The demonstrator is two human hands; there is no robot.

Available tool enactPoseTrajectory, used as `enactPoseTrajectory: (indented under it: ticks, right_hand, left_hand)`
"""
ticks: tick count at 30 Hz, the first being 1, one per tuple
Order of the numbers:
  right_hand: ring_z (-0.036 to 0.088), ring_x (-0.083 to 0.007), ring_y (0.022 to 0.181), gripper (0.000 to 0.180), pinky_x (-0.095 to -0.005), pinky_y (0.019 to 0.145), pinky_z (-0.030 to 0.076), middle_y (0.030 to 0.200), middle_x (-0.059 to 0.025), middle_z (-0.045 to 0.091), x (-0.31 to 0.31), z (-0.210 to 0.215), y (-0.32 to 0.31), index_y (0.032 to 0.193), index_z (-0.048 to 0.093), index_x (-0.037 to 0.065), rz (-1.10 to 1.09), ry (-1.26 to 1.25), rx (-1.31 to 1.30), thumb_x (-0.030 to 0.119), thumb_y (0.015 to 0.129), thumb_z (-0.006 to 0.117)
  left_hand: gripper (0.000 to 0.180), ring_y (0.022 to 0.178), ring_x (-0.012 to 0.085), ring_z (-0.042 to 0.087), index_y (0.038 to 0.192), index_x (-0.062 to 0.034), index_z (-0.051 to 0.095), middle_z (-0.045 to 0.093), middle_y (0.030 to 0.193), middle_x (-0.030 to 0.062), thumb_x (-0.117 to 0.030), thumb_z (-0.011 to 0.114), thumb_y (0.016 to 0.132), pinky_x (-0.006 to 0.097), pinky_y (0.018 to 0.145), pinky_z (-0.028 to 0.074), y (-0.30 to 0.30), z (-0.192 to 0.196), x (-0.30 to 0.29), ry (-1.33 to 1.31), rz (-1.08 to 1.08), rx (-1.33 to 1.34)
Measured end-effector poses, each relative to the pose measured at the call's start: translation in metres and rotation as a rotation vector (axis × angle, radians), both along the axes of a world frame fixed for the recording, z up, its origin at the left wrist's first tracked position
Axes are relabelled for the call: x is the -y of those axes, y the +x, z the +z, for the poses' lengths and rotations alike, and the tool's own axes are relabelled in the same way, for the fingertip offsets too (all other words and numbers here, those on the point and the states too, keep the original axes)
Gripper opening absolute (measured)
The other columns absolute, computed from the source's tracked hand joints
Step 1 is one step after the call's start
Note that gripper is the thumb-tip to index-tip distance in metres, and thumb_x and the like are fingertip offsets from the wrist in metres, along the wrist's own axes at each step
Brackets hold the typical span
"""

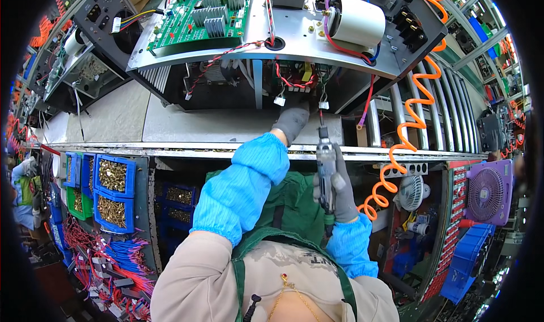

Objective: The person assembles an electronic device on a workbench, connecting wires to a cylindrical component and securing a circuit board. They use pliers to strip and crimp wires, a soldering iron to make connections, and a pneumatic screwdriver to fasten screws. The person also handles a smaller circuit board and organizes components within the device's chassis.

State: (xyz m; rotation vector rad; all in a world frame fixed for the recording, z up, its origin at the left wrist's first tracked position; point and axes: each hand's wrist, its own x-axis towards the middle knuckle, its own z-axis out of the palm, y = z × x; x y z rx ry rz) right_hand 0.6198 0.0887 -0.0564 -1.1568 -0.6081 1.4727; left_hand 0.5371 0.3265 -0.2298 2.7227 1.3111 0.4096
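An open metal machine chassis [294, 39] lies on the bench with a green circuit board [204, 13] and a white cylinder part [357, 22] on top. My left hand [292, 121], in a grey glove and blue sleeve cover, reaches into the chassis opening among red wires and white connectors [279, 101]; what it touches is hidden. My right hand [340, 192], also gloved, grips a pneumatic screwdriver [324, 163] upright, its bit pointing toward the opening just right of the left hand.
An orange coiled air hose [413, 112] runs down the right side. Blue bins of brass screws [113, 189] and bundles of red and blue wires [113, 259] sit at left. A purple fan [487, 192] and roller rails [447, 107] are at right.
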Motion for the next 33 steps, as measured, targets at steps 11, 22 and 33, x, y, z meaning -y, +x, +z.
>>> enactPoseTrajectory:
  ticks: [11, 22, 33]
  right_hand:
    - [0.056, -0.0129, 0.057, 0.098, -0.0250, 0.048, 0.048, 0.082, -0.0085, 0.055, 0.034, 0.003, 0.012, 0.150, 0.015, 0.019, 0.023, -0.096, 0.136, 0.047, 0.072, 0.068]
    - [0.055, -0.0121, 0.056, 0.098, -0.0250, 0.049, 0.048, 0.084, -0.0090, 0.055, 0.035, 0.004, 0.013, 0.150, 0.015, 0.018, 0.047, -0.094, 0.166, 0.045, 0.072, 0.068]
    - [0.056, -0.0118, 0.054, 0.098, -0.0245, 0.047, 0.048, 0.085, -0.0095, 0.057, 0.040, 0.003, 0.024, 0.150, 0.016, 0.020, 0.082, -0.113, 0.001, 0.045, 0.070, 0.067]
  left_hand:
    - [0.017, 0.058, 0.0098, 0.047, 0.092, -0.0055, 0.056, 0.050, 0.070, 0.0005, -0.022, 0.058, 0.093, 0.021, 0.047, 0.039, -0.007, 0.082, 0.032, -1.867, 0.261, 1.547]
    - [0.024, 0.049, 0.0069, 0.038, 0.086, -0.0101, 0.055, 0.047, 0.068, -0.0012, -0.033, 0.058, 0.093, 0.023, 0.040, 0.031, -0.007, 0.106, 0.038, -1.705, 0.382, 1.250]
    - [0.028, 0.066, 0.0110, 0.053, 0.096, -0.0061, 0.064, 0.059, 0.074, -0.0014, -0.033, 0.056, 0.094, 0.027, 0.061, 0.044, -0.014, 0.065, 0.010, -0.609, -0.215, 0.589]
